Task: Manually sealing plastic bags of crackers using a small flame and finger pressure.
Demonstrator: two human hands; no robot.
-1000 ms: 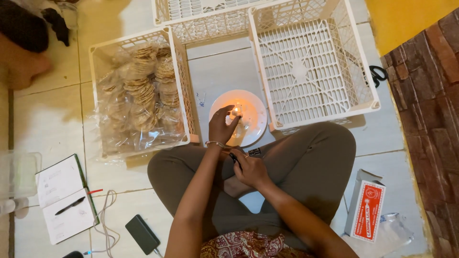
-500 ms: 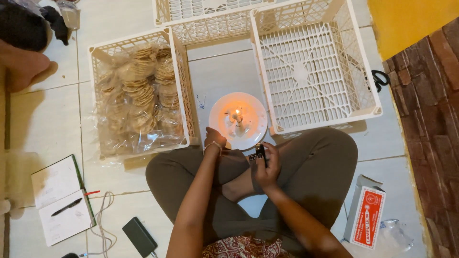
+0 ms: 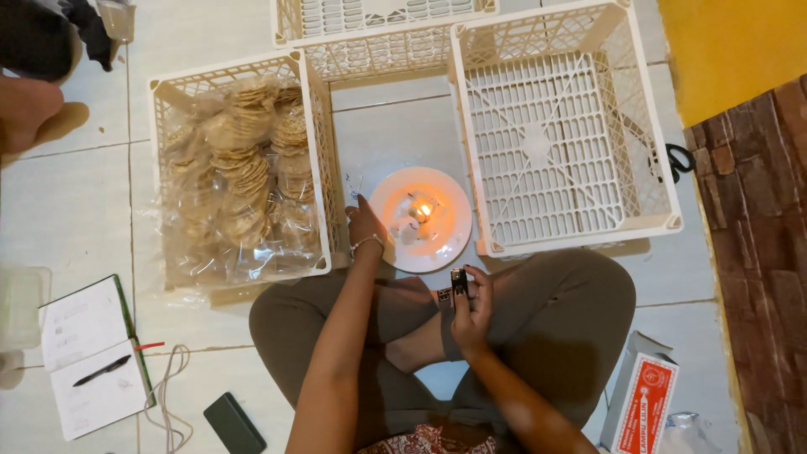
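Note:
I sit cross-legged on a tiled floor. A round white plate (image 3: pixel 445 244) lies in front of my knees with a small lit candle (image 3: pixel 420 210) on it. My left hand (image 3: pixel 366 227), a bracelet on its wrist, rests at the plate's left rim and holds nothing. My right hand (image 3: pixel 471 307) is over my lap, closed around a small dark lighter (image 3: pixel 459 282) held upright. A white plastic crate (image 3: pixel 315 168) left of the plate is filled with round crackers in clear bags (image 3: pixel 239 181).
An empty white crate (image 3: pixel 639 134) stands right of the plate, and another crate (image 3: pixel 387 38) behind it. An open notebook with a pen (image 3: pixel 92 366), a cable (image 3: pixel 168 387) and a dark phone (image 3: pixel 234 424) lie at the left. A red-and-white box (image 3: pixel 643 403) lies at the right. Another person's foot (image 3: pixel 25 109) shows at the top left.
My left hand drew back from over the candle to the plate's left rim. My right hand lifted the lighter from my lap and shifted right. The candle still burns.

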